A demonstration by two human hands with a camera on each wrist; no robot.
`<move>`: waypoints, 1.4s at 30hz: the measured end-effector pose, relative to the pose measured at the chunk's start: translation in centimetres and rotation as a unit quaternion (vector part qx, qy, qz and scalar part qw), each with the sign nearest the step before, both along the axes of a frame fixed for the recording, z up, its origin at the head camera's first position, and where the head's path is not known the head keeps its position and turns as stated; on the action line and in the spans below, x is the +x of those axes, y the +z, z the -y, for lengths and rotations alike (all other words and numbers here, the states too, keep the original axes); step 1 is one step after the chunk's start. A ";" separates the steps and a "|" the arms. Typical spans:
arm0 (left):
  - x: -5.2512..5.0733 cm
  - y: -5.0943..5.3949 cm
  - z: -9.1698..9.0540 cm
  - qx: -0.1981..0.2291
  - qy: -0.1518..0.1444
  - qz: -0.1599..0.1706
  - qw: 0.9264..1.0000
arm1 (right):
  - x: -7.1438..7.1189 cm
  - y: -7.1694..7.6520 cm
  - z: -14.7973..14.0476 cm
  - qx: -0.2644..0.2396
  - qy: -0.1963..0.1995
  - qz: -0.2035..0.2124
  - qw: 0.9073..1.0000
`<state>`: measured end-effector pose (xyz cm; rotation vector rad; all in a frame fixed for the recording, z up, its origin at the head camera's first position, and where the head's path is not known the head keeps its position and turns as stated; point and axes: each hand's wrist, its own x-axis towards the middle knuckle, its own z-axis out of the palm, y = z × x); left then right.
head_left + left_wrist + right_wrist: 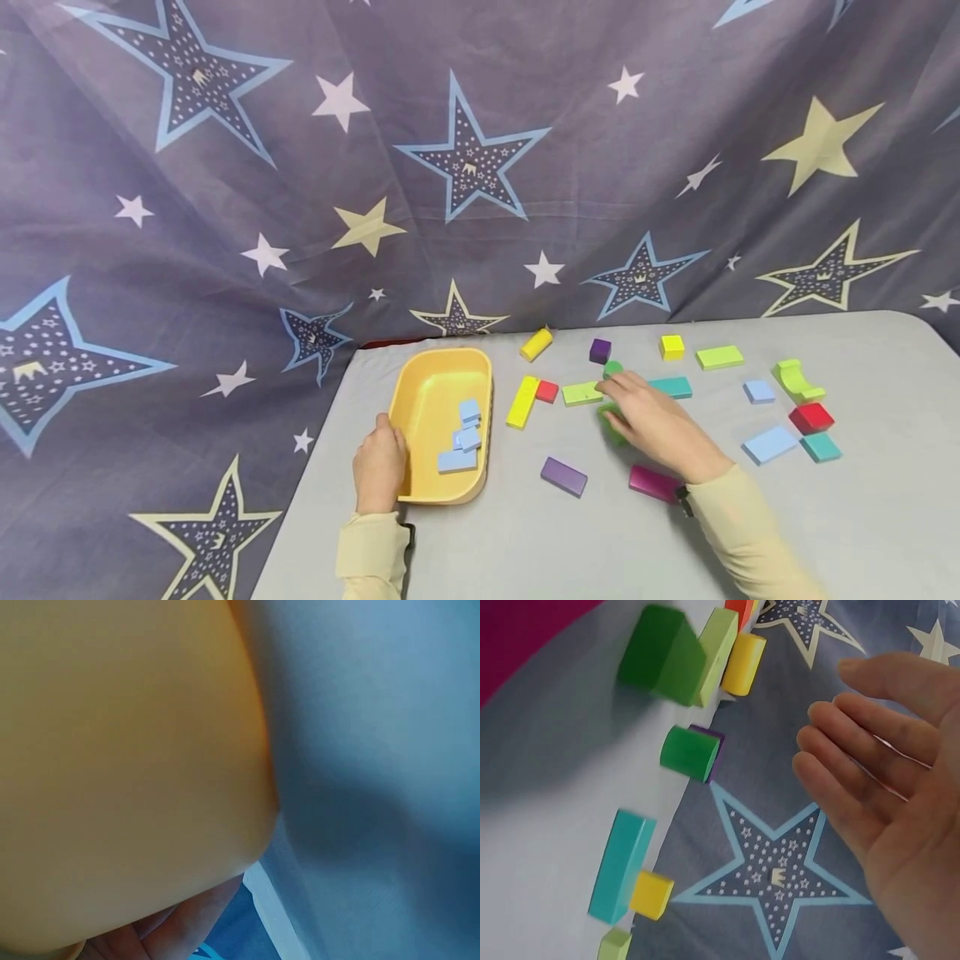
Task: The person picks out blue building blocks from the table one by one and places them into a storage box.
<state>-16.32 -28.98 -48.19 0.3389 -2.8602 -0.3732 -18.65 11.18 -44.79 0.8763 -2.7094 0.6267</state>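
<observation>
Perhaps, while our left hand (pixel 379 467) grips the tray (pixel 423 404), our empty, relaxed right hand (pixel 663 423) could brush the rounded green block (pixel 686 754), rolling it.

Points the left arm (pixel 372 550) forward, holding on with the left hand (pixel 380 464). Reaches in on a slant with the right arm (pixel 750 533), with loose, slightly bent fingers (pixel 832 791) on the right hand (pixel 660 423).

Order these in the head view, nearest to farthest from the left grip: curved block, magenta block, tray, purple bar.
1. Tray: held in the left grip.
2. Purple bar: right of the tray.
3. Magenta block: farther right.
4. Curved block: far right.
</observation>
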 end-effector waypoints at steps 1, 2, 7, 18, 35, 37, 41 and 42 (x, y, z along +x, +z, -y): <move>0.0 0.0 0.0 0.000 0.000 0.000 1.000 | 0.1 -0.1 -0.2 -0.001 0.000 0.001 1.000; 0.0 0.0 0.0 0.000 0.000 0.000 1.000 | 0.1 -0.1 -0.5 -0.003 0.000 0.001 1.000; 0.0 0.0 0.0 0.000 0.001 0.008 1.000 | 0.3 -0.5 -1.6 -0.009 0.000 -0.003 1.000; 0.6 -0.1 0.1 0.001 -0.002 0.011 1.000 | 0.9 -1.0 -3.5 -0.011 -0.007 -0.015 1.000; -0.1 0.0 0.0 -0.002 -0.007 0.008 1.000 | 0.7 -0.7 -7.9 -0.007 -0.045 -0.003 0.999; -0.1 -0.1 0.0 -0.002 -0.008 0.005 1.000 | 0.7 -0.6 -8.2 -0.007 -0.050 0.002 0.999; -0.1 -0.1 0.1 -0.001 -0.007 0.004 1.000 | 0.8 -0.6 -8.9 -0.009 -0.057 0.013 0.998; -0.1 -0.2 0.1 0.000 -0.007 0.005 1.000 | 0.8 -0.6 -9.1 -0.009 -0.058 0.012 0.998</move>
